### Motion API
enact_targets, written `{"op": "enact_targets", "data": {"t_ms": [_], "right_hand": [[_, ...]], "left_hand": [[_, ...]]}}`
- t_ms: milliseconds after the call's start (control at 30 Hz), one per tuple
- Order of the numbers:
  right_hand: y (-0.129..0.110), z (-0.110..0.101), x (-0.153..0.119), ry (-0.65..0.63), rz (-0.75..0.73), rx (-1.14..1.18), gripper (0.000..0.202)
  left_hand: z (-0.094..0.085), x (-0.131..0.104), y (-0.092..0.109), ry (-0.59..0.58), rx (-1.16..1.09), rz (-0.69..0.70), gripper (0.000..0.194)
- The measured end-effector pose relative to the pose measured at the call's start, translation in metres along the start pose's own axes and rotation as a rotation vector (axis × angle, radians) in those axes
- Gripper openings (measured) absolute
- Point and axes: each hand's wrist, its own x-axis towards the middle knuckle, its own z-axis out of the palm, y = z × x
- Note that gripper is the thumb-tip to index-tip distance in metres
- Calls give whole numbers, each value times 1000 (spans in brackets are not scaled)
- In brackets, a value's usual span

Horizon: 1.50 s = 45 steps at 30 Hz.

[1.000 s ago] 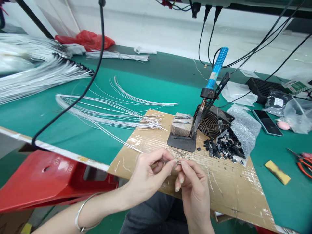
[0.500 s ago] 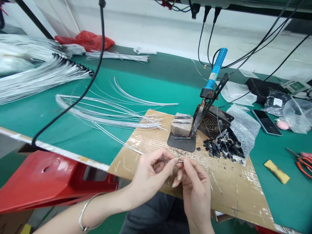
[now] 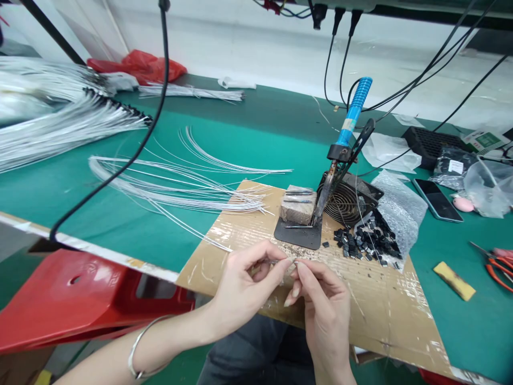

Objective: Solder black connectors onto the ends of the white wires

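Observation:
My left hand [image 3: 245, 291] is closed in a pinch on a thin white wire [image 3: 203, 236], whose length trails out behind the hand to the upper left. My right hand [image 3: 327, 305] pinches the tip of the wire with thumb and forefinger, almost touching the left fingertips. The wire's very end is too small to make out. Both hands hover over the cardboard sheet [image 3: 395, 321]. Just beyond them stands a soldering iron [image 3: 352, 117] with a blue handle, tilted in its holder beside a brownish block [image 3: 297, 207].
Loose white wires [image 3: 180, 198] lie to the left on the green mat. Small black pieces [image 3: 366, 240] are heaped by a round fan [image 3: 343, 203]. Farther right are a phone [image 3: 437, 199], a yellow sponge [image 3: 454, 280] and orange-handled scissors [image 3: 499, 267]. A black cable [image 3: 165, 69] hangs at left.
My right hand has shifted slightly to the right, its fingers still pinched at the wire's tip. The left hand keeps its hold almost unmoved.

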Motion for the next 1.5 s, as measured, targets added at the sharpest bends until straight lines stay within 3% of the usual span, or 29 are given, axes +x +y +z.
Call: {"op": "enact_targets", "data": {"t_ms": [233,667,933,1300,1400,1500], "right_hand": [[-3,1,2,-14,7,-1,15],[-17,-8,9,-121,171,21,20],[-12,-4,7,-75,144,71,20],[1,13,1,89,108,153,21],[4,8,2,86,101,82,23],[-11,-8,-5,72,22,-165,30]], "left_hand": [[-1,0,0,-15,53,20,21],[-7,1,1,-84,151,14,22],[-2,-2,-2,-31,143,27,23],[3,-5,-10,19,65,32,21],[0,-2,-13,14,101,23,23],[-8,5,-19,5,264,61,23]]}}
